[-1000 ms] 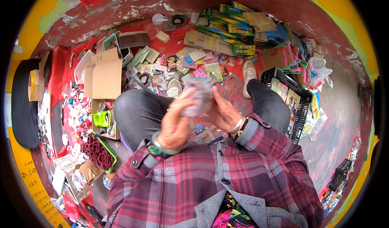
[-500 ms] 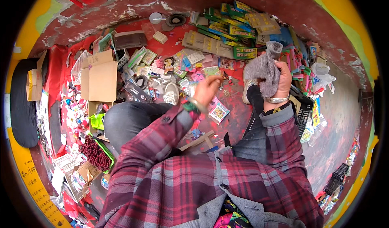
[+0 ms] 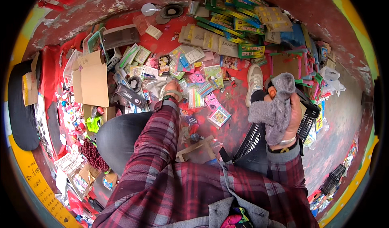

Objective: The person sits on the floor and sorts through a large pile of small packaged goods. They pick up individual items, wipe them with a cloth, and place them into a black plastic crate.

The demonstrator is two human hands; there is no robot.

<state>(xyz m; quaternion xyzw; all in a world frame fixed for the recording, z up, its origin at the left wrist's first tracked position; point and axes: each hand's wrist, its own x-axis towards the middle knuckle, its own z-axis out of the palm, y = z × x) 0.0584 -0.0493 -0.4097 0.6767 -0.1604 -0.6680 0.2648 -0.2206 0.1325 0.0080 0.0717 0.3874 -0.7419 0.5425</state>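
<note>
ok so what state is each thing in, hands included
fuzzy grey fabric piece, held up, bent
bare right hand, closed around it
bare left hand, low beside small plastic packets, grip unclear
brown cardboard box, open, flap raised
dark red beads, heaped
flat yellow-green boxes, piled loosely
translucent plastic bag, crumpled

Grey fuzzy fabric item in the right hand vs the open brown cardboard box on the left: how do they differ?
Surface: the grey fuzzy fabric item looks plush; the open brown cardboard box has a flat, smooth-looking flap.
Shape: the fabric item is bent and rounded; the box is straight-sided.
Pose: the fabric item is gripped in the right hand; the box stands unheld, flap raised.
Shared: each is mostly one colour.
</note>
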